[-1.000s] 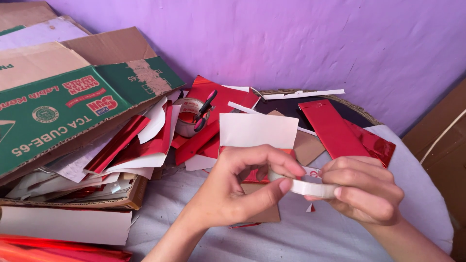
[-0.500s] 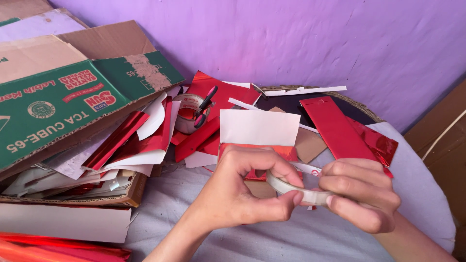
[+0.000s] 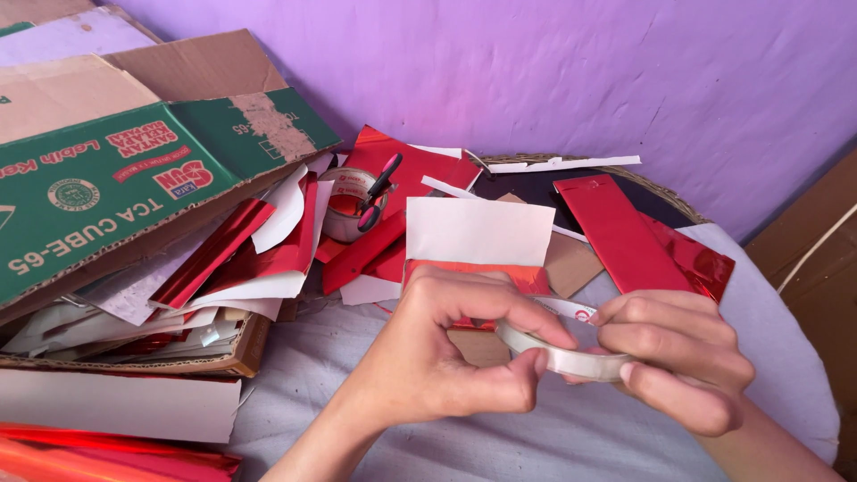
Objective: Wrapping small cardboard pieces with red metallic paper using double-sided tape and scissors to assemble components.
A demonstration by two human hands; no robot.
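My two hands meet low in the middle of the head view over a grey cloth. My left hand (image 3: 446, 353) pinches one side of a small roll of clear tape (image 3: 558, 355) between thumb and fingers. My right hand (image 3: 683, 357) grips the roll's other side. Just behind the hands lies a white card (image 3: 479, 230) with a strip of red foil (image 3: 473, 270) along its near edge; the hands hide part of it.
A green and brown cardboard box (image 3: 134, 178) full of red foil and white paper scraps fills the left. A bigger tape roll (image 3: 344, 210) with red-handled scissors (image 3: 379, 189) sits behind. Red foil strips (image 3: 625, 232) lie on a round woven tray (image 3: 661, 192) against the purple wall.
Both hands have dropped slightly with the tape roll, and the roll has turned between my fingers. The white card with red foil now shows more above the hands.
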